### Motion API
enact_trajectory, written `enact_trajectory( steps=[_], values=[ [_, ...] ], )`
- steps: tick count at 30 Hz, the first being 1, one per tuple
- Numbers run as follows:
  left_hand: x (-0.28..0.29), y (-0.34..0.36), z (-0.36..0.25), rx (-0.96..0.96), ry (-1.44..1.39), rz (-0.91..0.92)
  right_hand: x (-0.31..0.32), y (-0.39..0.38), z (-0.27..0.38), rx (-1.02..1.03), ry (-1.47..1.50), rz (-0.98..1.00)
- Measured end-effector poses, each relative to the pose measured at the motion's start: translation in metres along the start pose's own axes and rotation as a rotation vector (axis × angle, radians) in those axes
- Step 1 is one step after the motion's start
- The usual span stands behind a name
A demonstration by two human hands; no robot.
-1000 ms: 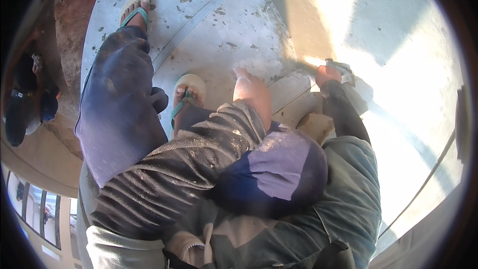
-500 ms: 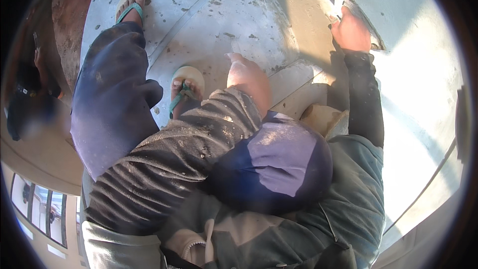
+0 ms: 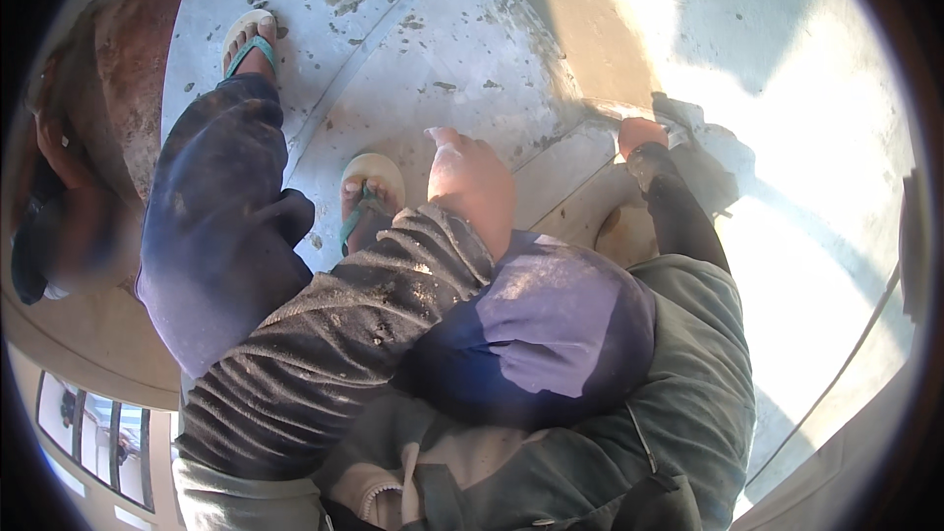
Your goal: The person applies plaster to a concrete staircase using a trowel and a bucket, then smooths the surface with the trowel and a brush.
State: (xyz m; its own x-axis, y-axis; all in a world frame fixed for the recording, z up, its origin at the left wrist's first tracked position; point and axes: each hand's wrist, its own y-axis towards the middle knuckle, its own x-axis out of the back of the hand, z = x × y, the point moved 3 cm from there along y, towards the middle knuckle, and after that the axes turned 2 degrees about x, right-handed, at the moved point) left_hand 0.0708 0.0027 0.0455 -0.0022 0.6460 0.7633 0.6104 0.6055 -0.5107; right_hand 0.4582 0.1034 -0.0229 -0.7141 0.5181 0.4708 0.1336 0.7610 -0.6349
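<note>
My right hand (image 3: 641, 135) is closed around a trowel, down by the corner of a pale ledge (image 3: 570, 172). Its blade is mostly hidden; only a thin light edge shows beside the fingers. Just beyond that hand runs a smooth, damp-looking brown band (image 3: 590, 25) of cement. My left hand (image 3: 472, 177) hangs over my bent knee with nothing visible in it. A whitish fingertip sticks out to the left, while the other fingers are mostly hidden behind the back of the hand.
Grey clumps are scattered over the pale floor (image 3: 433, 69), around my feet in green-strapped sandals (image 3: 369, 197). A rounded tan object (image 3: 626, 236) sits beside my right knee. At the far left is another person's arm (image 3: 64, 157); barred windows (image 3: 98, 438) show lower down.
My right hand has drawn back toward me and slightly left with the trowel, from the far end of the brown band to the ledge corner. My left hand has shifted slightly left.
</note>
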Motion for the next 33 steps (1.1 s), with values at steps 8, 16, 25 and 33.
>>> enact_trajectory(
  steps=[8,16,25,33],
  values=[
    [0.017,-0.003,0.006,-0.07,-0.069,0.146,0.09,0.022,0.033,0.014,0.039,-0.37],
    [0.016,0.004,0.002,-0.039,-0.109,0.157,0.264,0.046,0.085,0.041,0.1,-0.404],
    [0.021,-0.006,0.01,-0.043,-0.167,0.11,0.26,-0.012,0.078,0.082,0.066,-0.152],
    [0.031,-0.011,0.003,0.011,-0.071,-0.034,0.045,0.021,-0.01,0.031,-0.146,0.025]
  ],
)
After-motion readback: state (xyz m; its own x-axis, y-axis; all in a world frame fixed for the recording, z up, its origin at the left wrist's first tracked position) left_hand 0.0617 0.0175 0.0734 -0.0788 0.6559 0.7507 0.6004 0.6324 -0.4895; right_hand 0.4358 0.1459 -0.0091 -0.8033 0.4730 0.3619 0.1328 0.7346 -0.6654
